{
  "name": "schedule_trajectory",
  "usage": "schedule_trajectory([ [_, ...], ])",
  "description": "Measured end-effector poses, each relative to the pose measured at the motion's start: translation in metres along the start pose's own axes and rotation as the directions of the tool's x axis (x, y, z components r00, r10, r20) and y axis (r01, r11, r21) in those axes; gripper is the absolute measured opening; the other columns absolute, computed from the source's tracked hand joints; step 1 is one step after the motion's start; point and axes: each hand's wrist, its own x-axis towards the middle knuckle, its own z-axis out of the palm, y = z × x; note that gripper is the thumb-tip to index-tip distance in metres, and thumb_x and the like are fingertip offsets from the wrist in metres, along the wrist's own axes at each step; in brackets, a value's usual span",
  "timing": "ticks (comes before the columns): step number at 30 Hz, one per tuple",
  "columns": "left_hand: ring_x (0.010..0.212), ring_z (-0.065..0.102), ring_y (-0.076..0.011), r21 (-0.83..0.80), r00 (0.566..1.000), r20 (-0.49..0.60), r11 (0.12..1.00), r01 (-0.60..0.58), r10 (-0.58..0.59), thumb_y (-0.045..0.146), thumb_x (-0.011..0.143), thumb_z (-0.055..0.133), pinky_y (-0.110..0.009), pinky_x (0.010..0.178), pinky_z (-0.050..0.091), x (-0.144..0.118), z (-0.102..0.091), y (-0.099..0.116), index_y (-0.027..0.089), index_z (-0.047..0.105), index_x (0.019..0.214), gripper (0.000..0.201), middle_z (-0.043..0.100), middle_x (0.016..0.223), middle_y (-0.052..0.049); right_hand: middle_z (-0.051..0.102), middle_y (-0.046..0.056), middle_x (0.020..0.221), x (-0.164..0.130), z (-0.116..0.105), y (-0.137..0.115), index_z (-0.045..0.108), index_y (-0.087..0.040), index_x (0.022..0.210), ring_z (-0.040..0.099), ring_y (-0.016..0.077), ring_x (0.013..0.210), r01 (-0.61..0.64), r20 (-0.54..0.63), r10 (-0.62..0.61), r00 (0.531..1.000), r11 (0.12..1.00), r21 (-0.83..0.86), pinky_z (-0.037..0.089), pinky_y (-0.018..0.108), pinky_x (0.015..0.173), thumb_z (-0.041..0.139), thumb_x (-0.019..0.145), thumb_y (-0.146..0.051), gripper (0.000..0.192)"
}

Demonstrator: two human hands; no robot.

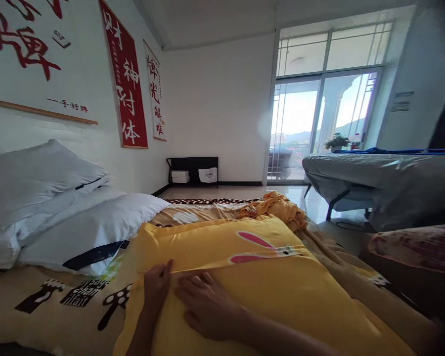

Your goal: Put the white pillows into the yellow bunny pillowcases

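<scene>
A plump yellow fabric pillow with a pink rabbit-ear print [267, 277] lies on a bed, directly before the person. The left hand [156, 287] pinches a raised fold of its cover; the right hand [207, 309] lies flat, fingers spread, just beside it. The pillow looks soft, light and floppy, best taken by that fold or a corner. Two white pillows [70, 222] sit near on the left, crumpled orange cloth [274, 205] beyond. The cream sheet printed with black mushrooms [52, 301] leaves room left; the bed's edge drops right.
</scene>
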Motion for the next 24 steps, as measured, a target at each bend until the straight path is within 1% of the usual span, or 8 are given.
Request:
schedule_trajectory([
  [2,0.046,0.038,-0.0103,0.016,1.000,-0.015,1.000,0.002,-0.002,0.052,0.081,0.041,-0.025,0.050,0.030,0.000,-0.001,0.002,0.020,0.036,0.044,0.049,0.040,0.044,0.002,0.054,0.006,0.130,-0.017,-0.009,0.005,0.049,-0.021,0.123,0.044,0.0211,0.118,-0.007,-0.004,0.007,1.000,1.000,0.001,0.031,0.035,0.100,0.052,0.089,-0.039,0.038],
  [4,0.044,0.037,-0.0101,0.035,1.000,-0.015,0.999,0.004,-0.004,0.051,0.082,0.038,-0.026,0.050,0.029,0.000,-0.002,0.002,0.020,0.034,0.044,0.049,0.039,0.043,0.002,0.059,0.006,0.120,-0.035,-0.017,0.016,0.052,-0.021,0.119,0.047,0.0196,0.113,-0.001,-0.030,0.001,1.000,1.000,-0.023,0.032,0.034,0.098,0.050,0.090,-0.035,0.032],
  [7,0.044,0.039,-0.0108,0.052,0.999,0.029,0.999,0.015,-0.016,0.051,0.082,0.034,-0.025,0.049,0.029,0.001,-0.004,0.000,0.020,0.035,0.045,0.049,0.041,0.043,0.001,0.065,0.004,0.092,-0.059,-0.027,0.041,0.058,-0.020,0.093,0.053,0.0170,0.089,0.038,-0.084,-0.045,0.995,0.995,-0.090,0.038,0.032,0.085,0.043,0.089,-0.021,0.015],
  [9,0.044,0.041,-0.0118,0.045,0.999,0.033,0.998,0.034,-0.036,0.052,0.081,0.033,-0.025,0.048,0.031,0.002,-0.004,-0.001,0.020,0.037,0.044,0.049,0.043,0.042,0.000,0.063,0.004,0.084,-0.073,-0.037,0.062,0.057,-0.020,0.081,0.052,0.0165,0.083,0.020,-0.128,-0.036,0.991,0.992,-0.124,0.039,0.031,0.081,0.042,0.088,-0.017,0.016],
  [13,0.048,0.050,-0.0150,0.033,0.995,0.031,0.995,0.095,-0.096,0.054,0.077,0.037,-0.027,0.050,0.037,0.003,-0.003,-0.006,0.020,0.046,0.045,0.048,0.055,0.047,-0.003,0.060,0.004,0.084,-0.090,-0.064,0.102,0.057,-0.020,0.083,0.052,0.0165,0.081,-0.132,-0.144,0.109,0.984,0.979,-0.157,0.039,0.029,0.075,0.045,0.084,-0.015,0.014],
  [17,0.059,0.060,-0.0201,0.026,0.987,0.034,0.987,0.156,-0.157,0.054,0.075,0.040,-0.029,0.058,0.046,0.006,-0.002,-0.011,0.018,0.060,0.054,0.046,0.065,0.058,-0.006,0.058,0.003,0.080,-0.106,-0.082,0.141,0.052,-0.020,0.078,0.048,0.0171,0.076,-0.273,-0.146,0.250,0.957,0.947,-0.167,0.037,0.029,0.070,0.047,0.069,-0.008,0.016],
  [21,0.058,0.060,-0.0212,0.082,0.980,0.066,0.979,0.184,-0.190,0.060,0.073,0.037,-0.030,0.057,0.047,0.011,-0.002,-0.011,0.018,0.062,0.055,0.052,0.064,0.055,-0.006,0.057,0.001,0.082,-0.137,-0.078,0.191,0.052,-0.020,0.083,0.049,0.0172,0.077,-0.370,-0.203,0.349,0.915,0.926,-0.072,0.037,0.029,0.072,0.044,0.054,-0.005,0.034],
  [24,0.052,0.057,-0.0194,0.121,0.984,0.033,0.978,0.172,-0.177,0.064,0.072,0.036,-0.029,0.054,0.045,0.014,0.002,-0.011,0.018,0.058,0.049,0.056,0.059,0.048,-0.004,0.056,0.001,0.077,-0.169,-0.060,0.231,0.050,-0.021,0.077,0.050,0.0166,0.072,-0.456,-0.332,0.441,0.834,0.889,0.035,0.038,0.027,0.066,0.043,0.058,-0.007,0.024],
])
